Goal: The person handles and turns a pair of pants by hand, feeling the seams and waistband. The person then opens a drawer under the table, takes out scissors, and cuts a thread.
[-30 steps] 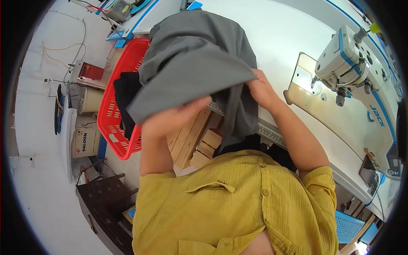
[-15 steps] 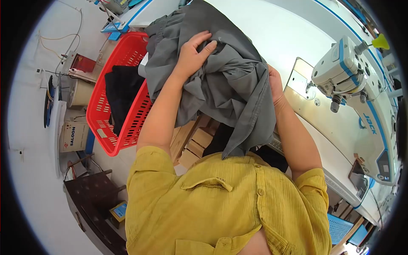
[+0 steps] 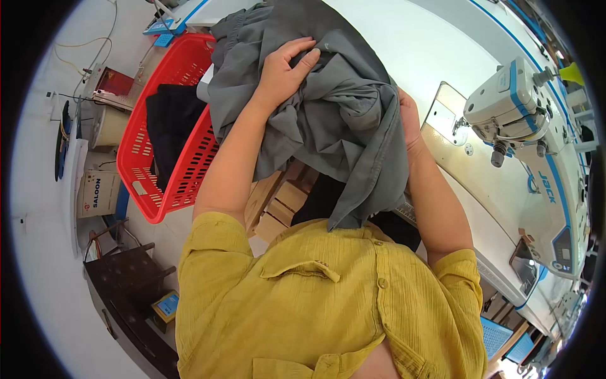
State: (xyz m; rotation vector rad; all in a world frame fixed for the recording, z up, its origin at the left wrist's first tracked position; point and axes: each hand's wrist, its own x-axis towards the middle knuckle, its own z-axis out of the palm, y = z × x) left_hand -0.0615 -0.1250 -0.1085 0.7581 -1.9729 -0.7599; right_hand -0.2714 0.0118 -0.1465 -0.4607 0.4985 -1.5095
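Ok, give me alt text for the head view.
The left hand rests on bunched grey cloth; the right hand, partly hidden, is at its edge. A red plastic basket of black cloth stands left, a white-and-blue sewing machine right.

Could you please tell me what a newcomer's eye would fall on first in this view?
Probably the bright red basket at the left, with black cloth inside. Next comes the rumpled grey cloth in the middle, left hand spread on it, right hand at its edge. A white sewing machine stands at the right.

Tabletop (image 3: pixel 410 44) open beyond cloth (image 3: pixel 341 107); sewing machine (image 3: pixel 508 98) blocks right.
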